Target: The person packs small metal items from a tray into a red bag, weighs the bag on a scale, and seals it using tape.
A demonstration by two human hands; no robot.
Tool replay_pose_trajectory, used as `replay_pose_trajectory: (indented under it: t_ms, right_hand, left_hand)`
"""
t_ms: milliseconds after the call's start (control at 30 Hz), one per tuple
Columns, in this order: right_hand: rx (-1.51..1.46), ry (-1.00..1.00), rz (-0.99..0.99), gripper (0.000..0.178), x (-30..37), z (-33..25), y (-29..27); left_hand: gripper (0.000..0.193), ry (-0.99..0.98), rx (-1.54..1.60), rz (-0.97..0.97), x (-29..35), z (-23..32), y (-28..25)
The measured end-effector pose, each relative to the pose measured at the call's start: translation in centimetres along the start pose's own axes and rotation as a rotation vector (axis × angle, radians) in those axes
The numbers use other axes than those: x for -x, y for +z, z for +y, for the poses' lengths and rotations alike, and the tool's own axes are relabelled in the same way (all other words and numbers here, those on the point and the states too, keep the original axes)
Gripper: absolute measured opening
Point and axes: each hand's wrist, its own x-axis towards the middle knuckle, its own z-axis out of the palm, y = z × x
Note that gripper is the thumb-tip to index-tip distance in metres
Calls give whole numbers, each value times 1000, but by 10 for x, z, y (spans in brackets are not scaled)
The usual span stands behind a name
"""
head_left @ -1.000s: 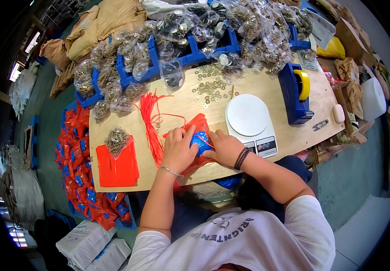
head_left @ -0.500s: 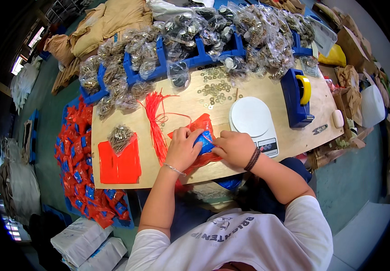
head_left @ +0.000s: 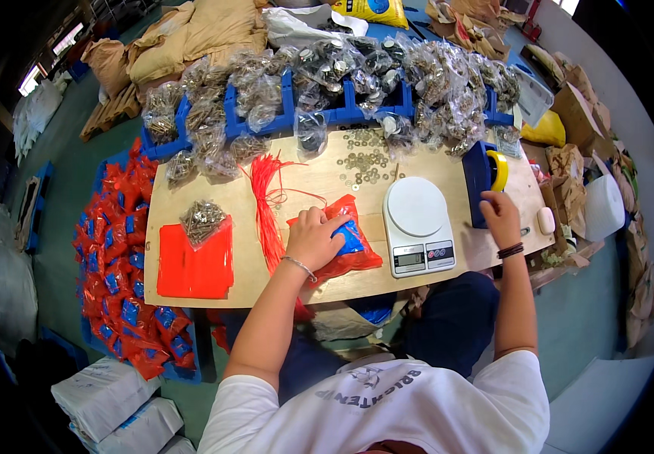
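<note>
My left hand [head_left: 316, 236] lies over the left side of a red plastic bag [head_left: 363, 259], holding it against the wooden table. A blue packet [head_left: 351, 238] shows inside the bag, between my thumb and index finger. At the front end of a blue tape dispenser [head_left: 478, 185] with a yellow roll [head_left: 499, 171], my right hand [head_left: 501, 219] has its fingers curled together. Whatever they pinch is too small to make out. Between the hands stands a white kitchen scale [head_left: 418, 208] with a bare round plate. Red plastic strips [head_left: 265, 219] lie left of my left hand.
Flat red bags [head_left: 191, 265] lie at the left under a clear bag of screws [head_left: 204, 219]. Loose washers [head_left: 365, 159] are scattered behind the scale. Blue bins [head_left: 327, 113] heaped with bagged hardware line the back edge. Filled red bags [head_left: 119, 257] pile up beside the table.
My right hand has left the red bag and moved right to the tape dispenser. My left hand stays on the bag, whose right side is now uncovered.
</note>
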Motion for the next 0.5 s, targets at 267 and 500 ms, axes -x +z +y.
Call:
replay_pose_trajectory:
  t_ms: [267, 500]
  right_hand:
    - [-15, 271, -8, 30, -9, 77, -30]
    - [-106, 539, -126, 25, -15, 71, -35]
  left_hand:
    - [36, 59, -140, 121, -4, 13, 16]
    - [30, 42, -27, 87, -9, 4, 17]
